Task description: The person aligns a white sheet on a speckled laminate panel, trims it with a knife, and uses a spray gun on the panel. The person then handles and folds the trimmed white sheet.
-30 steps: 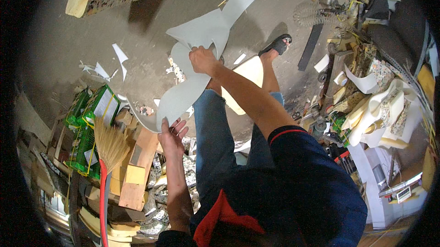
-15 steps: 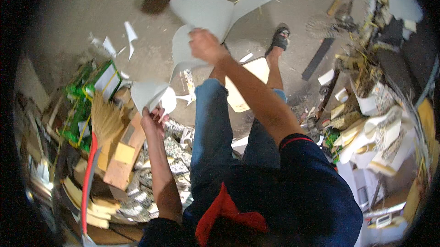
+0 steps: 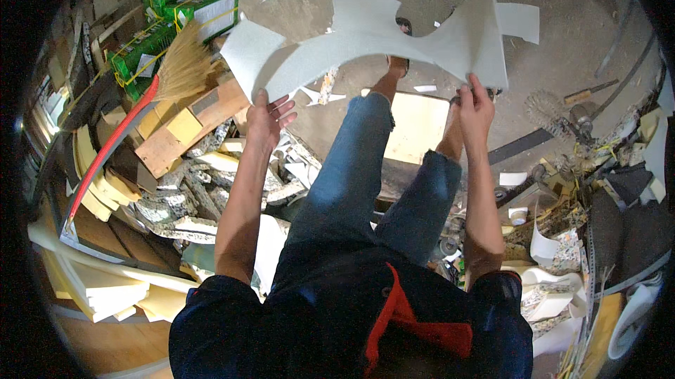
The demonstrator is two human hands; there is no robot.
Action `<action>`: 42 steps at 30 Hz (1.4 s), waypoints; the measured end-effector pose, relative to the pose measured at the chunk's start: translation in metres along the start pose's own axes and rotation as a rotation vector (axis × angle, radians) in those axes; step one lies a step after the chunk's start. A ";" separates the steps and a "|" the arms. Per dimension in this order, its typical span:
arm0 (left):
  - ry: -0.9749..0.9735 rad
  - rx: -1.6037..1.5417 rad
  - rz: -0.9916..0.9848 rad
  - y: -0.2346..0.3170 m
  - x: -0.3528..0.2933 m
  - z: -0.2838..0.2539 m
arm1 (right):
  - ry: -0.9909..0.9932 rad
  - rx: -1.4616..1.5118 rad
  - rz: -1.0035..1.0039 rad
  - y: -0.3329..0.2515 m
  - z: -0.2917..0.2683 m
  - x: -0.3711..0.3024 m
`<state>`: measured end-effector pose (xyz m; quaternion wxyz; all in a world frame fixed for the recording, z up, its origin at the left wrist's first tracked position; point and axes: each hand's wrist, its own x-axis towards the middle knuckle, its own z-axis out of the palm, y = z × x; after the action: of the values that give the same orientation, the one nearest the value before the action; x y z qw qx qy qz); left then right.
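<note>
A large pale, thin flexible sheet with curved cut-out edges stretches between my two hands above the floor. On its left lower corner, my left hand holds the edge by the thumb, with the other fingers spread out to the right. My right hand pinches the right lower edge between thumb and fingers. The sheet bows upward in the middle and partly covers one of my feet.
Green strapped packages and a straw broom with a red handle lie at the left, beside wooden blocks. Speckled foam scraps pile up near my left arm. A cream board lies between my legs; more scraps fill the right.
My right hand has moved to the right and down, and the sheet has gone from folded and bunched to spread wide. The view has shifted.
</note>
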<state>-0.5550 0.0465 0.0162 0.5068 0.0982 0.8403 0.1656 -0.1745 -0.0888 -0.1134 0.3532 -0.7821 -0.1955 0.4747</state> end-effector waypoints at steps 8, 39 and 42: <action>-0.142 -0.453 -0.105 -0.060 -0.020 0.004 | 0.026 0.627 0.649 0.064 -0.051 -0.080; -0.402 -0.203 0.445 0.068 -0.063 0.070 | -0.472 -0.255 -0.178 -0.119 -0.002 0.012; -0.510 0.351 0.522 0.098 -0.074 0.085 | -0.523 0.016 -0.228 -0.199 0.018 0.039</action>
<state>-0.4453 0.1281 0.0775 0.6157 0.4311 0.6499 0.1131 -0.1655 0.0771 0.0046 0.3481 -0.6032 -0.3627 0.6192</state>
